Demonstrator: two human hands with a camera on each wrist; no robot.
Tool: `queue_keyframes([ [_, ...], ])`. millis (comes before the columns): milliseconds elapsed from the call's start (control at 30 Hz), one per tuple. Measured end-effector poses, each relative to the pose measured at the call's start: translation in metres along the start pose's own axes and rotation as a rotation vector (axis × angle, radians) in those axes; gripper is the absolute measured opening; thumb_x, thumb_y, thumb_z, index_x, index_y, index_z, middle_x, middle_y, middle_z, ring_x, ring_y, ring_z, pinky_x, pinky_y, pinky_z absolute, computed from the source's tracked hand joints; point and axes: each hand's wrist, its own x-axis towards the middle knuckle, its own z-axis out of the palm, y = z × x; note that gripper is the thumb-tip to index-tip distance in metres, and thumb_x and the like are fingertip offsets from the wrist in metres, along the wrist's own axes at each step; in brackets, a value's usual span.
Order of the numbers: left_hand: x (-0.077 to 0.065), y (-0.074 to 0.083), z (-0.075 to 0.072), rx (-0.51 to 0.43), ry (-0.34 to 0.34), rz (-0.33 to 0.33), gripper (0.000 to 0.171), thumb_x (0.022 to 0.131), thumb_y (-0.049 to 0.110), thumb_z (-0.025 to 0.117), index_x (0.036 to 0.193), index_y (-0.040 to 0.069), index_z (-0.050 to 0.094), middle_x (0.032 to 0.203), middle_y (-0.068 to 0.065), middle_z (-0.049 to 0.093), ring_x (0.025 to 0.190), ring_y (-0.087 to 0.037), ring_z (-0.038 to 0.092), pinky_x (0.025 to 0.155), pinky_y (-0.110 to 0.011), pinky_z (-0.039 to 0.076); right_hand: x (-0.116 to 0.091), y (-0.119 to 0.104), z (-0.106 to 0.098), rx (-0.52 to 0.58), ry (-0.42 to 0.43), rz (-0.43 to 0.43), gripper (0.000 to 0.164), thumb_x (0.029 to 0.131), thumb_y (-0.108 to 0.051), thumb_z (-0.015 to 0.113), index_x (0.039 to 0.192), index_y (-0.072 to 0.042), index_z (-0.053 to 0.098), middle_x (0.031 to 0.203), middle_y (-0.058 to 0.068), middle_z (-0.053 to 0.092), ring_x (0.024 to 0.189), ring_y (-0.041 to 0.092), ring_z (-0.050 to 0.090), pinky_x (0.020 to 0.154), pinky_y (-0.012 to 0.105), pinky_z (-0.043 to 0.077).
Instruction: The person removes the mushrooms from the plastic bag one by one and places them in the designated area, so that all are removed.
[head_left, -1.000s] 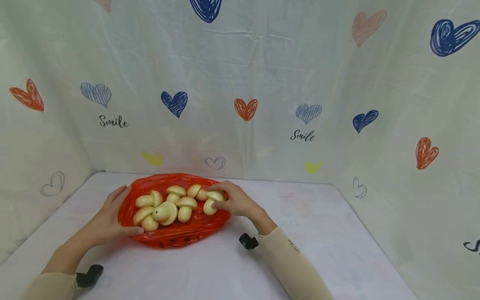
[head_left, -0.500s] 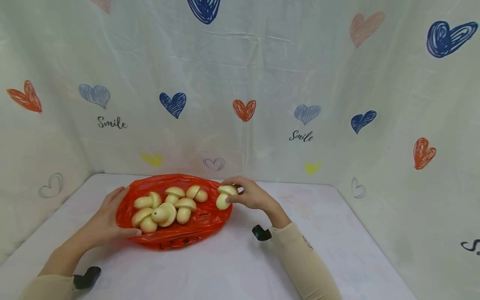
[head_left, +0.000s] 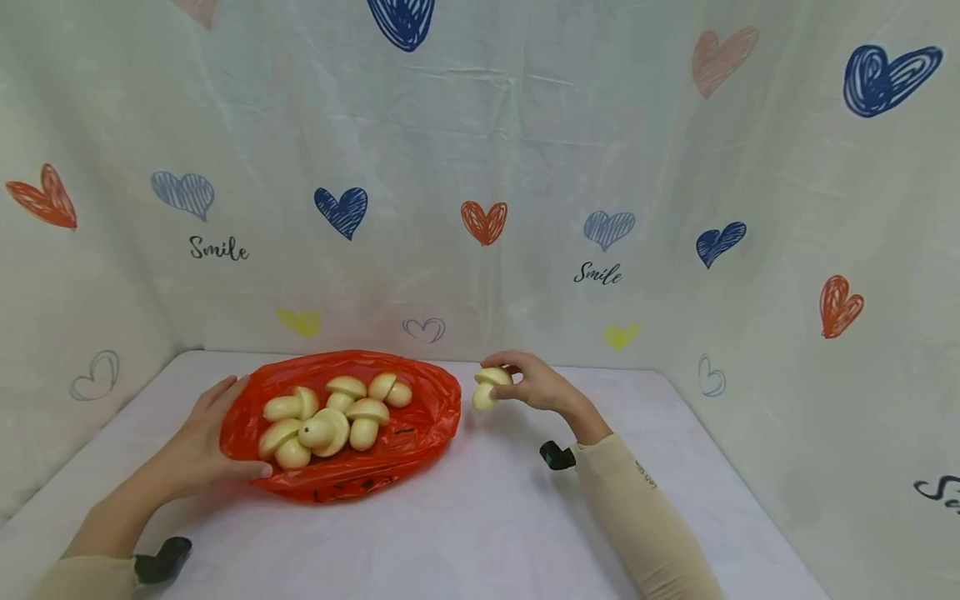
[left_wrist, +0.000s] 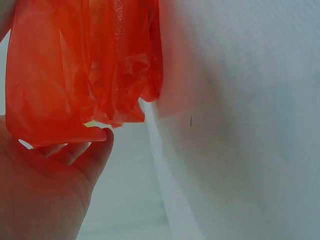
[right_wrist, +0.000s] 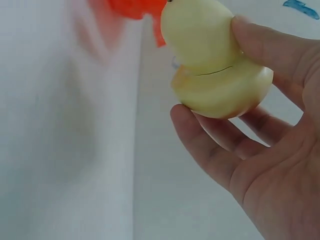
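Note:
In the head view, a red plastic bag, its mouth spread wide, lies on the table with several cream-coloured toy mushrooms inside. My left hand holds the bag's left side, thumb at the near rim and the other fingers farther back. The left wrist view shows its fingertips against the red plastic. To the right of the bag, my right hand pinches one toy mushroom above the table. Close up in the right wrist view, thumb and fingers grip that mushroom's rounded cap.
A white table carries the bag. Pale curtains printed with hearts and "Smile" stand behind it and at both sides. A black wrist camera sits on the left wrist, another camera on the right.
My right hand has lifted the toy mushroom out of the bag's right end and carried it to the right, past the rim. My left hand stays at the bag; the view has shifted slightly.

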Motion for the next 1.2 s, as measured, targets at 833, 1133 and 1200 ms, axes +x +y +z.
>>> queue_keyframes([
  [833,0.0,-0.006,-0.001,-0.044,-0.028,0.027,0.127,0.06,0.036,0.09,0.152,0.003,0.01,0.139,-0.035,0.023,0.118,-0.053,0.033,0.083,-0.072,0.041,0.022,0.048,0.005,-0.062,-0.094,0.082,0.043,0.082,-0.015,0.074,0.124,-0.013,0.064,0.119,-0.005,0.061,0.107,0.022,0.05,0.092,0.038,0.043],
  [1133,-0.001,-0.003,-0.001,-0.06,-0.041,0.03,0.126,0.06,0.035,0.089,0.151,0.001,0.009,0.141,-0.033,0.023,0.121,-0.051,0.03,0.083,-0.07,0.042,0.031,0.058,0.005,0.001,-0.144,0.053,0.047,0.082,-0.013,0.071,0.128,-0.011,0.061,0.128,-0.004,0.059,0.114,0.02,0.049,0.102,0.042,0.037],
  [1200,-0.001,-0.003,-0.001,-0.059,-0.041,0.031,0.126,0.06,0.035,0.09,0.151,0.001,0.009,0.141,-0.033,0.024,0.121,-0.051,0.03,0.083,-0.07,0.042,0.031,0.059,0.006,0.016,-0.137,0.068,0.047,0.082,-0.014,0.072,0.127,-0.012,0.061,0.125,-0.003,0.059,0.113,0.02,0.05,0.101,0.042,0.038],
])
